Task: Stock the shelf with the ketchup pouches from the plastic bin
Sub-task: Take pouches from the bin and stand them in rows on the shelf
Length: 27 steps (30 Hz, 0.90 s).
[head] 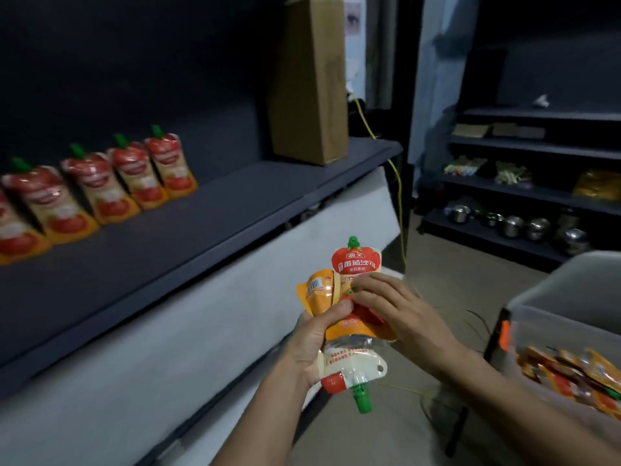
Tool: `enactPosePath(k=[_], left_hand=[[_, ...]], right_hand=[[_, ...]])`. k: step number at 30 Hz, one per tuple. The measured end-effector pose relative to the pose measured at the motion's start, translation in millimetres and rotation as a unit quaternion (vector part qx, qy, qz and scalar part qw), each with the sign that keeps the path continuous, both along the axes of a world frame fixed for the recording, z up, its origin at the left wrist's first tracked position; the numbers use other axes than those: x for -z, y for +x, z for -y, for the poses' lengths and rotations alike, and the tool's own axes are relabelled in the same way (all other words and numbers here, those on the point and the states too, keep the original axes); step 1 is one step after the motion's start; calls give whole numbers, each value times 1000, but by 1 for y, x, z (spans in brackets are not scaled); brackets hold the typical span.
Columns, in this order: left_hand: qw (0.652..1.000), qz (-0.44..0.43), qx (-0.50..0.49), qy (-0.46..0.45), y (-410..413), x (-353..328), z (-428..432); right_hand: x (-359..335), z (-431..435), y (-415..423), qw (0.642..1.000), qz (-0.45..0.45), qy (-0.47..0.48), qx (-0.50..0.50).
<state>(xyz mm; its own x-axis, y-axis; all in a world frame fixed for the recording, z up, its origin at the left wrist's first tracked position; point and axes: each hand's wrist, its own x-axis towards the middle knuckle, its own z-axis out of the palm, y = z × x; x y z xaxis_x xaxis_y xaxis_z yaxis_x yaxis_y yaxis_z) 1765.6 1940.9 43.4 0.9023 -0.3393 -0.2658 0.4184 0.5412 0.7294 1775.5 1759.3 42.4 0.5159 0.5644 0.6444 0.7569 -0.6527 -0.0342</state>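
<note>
- Left hand (312, 338) grips a bundle of ketchup pouches (349, 317) just below frame centre. The thumb is clamped across the orange fronts and the fingers wrap round behind.
- Right hand (396, 307) closes on the same bundle from 3 o'clock, fingers curled over its front with the tips on the middle. The thumb is hidden.
- Within the bundle, an upright pouch (356, 260) shows its red top, green cap at 12 o'clock. A barcode-backed pouch (319, 292) sits at its 8 o'clock. An inverted pouch (353, 364) points its green cap to 6 o'clock.
- A dark shelf (201, 223) runs from 8 o'clock towards 1 o'clock. It carries a row of standing pouches (100, 183) at 9 to 10 o'clock, caps up, side by side.
- A cardboard box (309, 82) stands on the shelf's far end, at 12 o'clock.
- A clear plastic bin (554, 307) sits at 4 o'clock, with loose pouches (571, 371) heaped inside.
- A yellow cable (398, 183) hangs past the shelf end.
- Far shelving (504, 193) at 2 o'clock holds metal pots (510, 227) on its lowest tier.
</note>
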Motion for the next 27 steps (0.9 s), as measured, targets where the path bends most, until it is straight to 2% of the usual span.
enactPosePath(k=[2,4,6,7,8,9,10,11,13,16,20,25,27], left_hand=[[999,19,-23,27,-8,-9,-35],[997,18,-47,61,-13,-18,-65],[994,23,-63,88,-17,-29,-88],[992,29,-70,100,-18,-35,-97],[990,35,-80,110,-19,-41,-106],[988,39,-88,121,-19,-46,-111],[986,41,-94,132,-18,-51,-115],[983,45,-104,142,-18,-55,-120],[976,49,-127,169,-15,-62,-129],[959,37,-193,205,-8,-70,-146],[935,8,-280,218,-5,-79,-174],[894,-41,-402,192,-12,-76,-226],[884,-51,-433,171,-16,-76,-250]], right_hand=[[-5,-40,-2,993,-43,111,13],[-11,-72,-2,948,-157,273,50],[-29,-97,-2,842,-325,424,67],[-41,-106,0,768,-426,474,61],[-52,-116,6,702,-516,489,50],[-60,-121,12,656,-587,473,39],[-66,-124,18,643,-628,437,25],[-73,-132,26,646,-649,402,8],[-82,-147,41,661,-663,350,-24],[-94,-174,65,661,-675,322,-63],[-102,-211,86,654,-675,324,-108],[-108,-264,107,633,-657,375,-164],[-111,-289,112,637,-645,385,-175]])
